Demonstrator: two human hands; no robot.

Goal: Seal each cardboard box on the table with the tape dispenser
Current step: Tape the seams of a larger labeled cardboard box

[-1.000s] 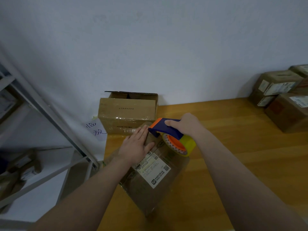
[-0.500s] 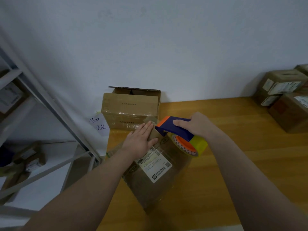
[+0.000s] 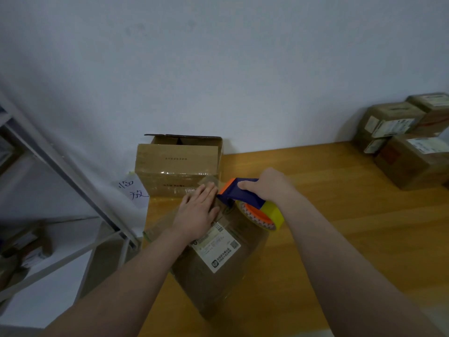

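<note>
Pale wall point(image 3: 218, 69) rises behind a wooden table point(image 3: 364, 227), and the work sits toward the table's left end.

At the grip, the right hand point(image 3: 269, 186) curls round the dark blue handle of the tape dispenser point(image 3: 245, 195), thumb on the near side and fingers wrapped over the top. The dispenser's orange-tipped nose points away from the wrist and meets the far top edge of the cardboard box point(image 3: 218, 276). Just under the hand, on the side nearer the person, hangs the yellow roll of tape point(image 3: 269, 215) with its orange hub.

Just left of the nose, the left hand point(image 3: 196, 215) lies flat on the box top, fingers straight and close together, pressing down, with the fingertips level with the dispenser's front end. A bit of glossy clear tape shows at the box edge just past those fingertips.

The box lies at a diagonal to the table edge. A white shipping label point(image 3: 216, 249) is stuck to its top, just below the left palm.

Beyond both hands an open box point(image 3: 178, 164) stands against the wall, its flaps up. Left of it a paper note point(image 3: 133, 190) bears handwritten characters, and farther left slants a grey metal shelf frame point(image 3: 73, 181). Well off to the right of the grip, a stack of labelled boxes point(image 3: 408, 152) sits by the wall.
</note>
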